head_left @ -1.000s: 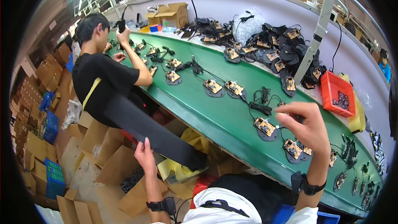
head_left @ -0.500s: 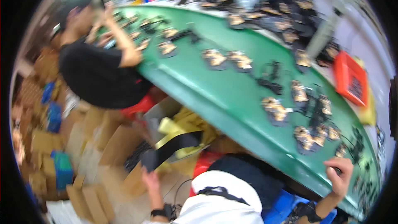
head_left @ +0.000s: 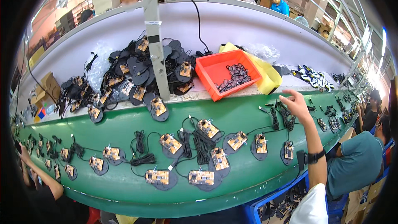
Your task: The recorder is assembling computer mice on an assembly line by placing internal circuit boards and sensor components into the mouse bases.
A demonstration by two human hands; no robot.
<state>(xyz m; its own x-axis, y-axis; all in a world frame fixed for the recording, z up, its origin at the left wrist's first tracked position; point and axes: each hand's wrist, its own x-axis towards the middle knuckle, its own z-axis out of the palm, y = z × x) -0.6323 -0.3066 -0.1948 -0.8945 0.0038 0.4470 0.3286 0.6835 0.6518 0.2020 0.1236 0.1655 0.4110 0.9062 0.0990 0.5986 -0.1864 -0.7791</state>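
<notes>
My right hand point(head_left: 297, 107) reaches over the green conveyor belt point(head_left: 124, 199), its fingers bent and apart, with nothing visible in them. Just below and beside it lie bundled black cables point(head_left: 286, 118). A black band with a small dark box point(head_left: 309, 157) is strapped round my right wrist. Nearest on the belt are dark rounded plates carrying tan circuit boards, among them one circuit board point(head_left: 289, 152) by my forearm and another circuit board point(head_left: 261, 144) further left. Several more boards with coiled cables spread leftward. My left hand is out of the picture.
Behind the belt, a red tray point(head_left: 203, 74) holds small dark parts beside yellow sheeting point(head_left: 269, 81). A metal post point(head_left: 155, 49) rises before a heap of plates and cables point(head_left: 137, 68). Co-workers sit at both ends; one's hand point(head_left: 25, 156) shows at far left. Below is a blue crate point(head_left: 248, 211).
My view has swung right and up, from the floor boxes to the belt. My right hand now reaches out over the belt. My left hand, earlier beside a dark flat piece, has left the view.
</notes>
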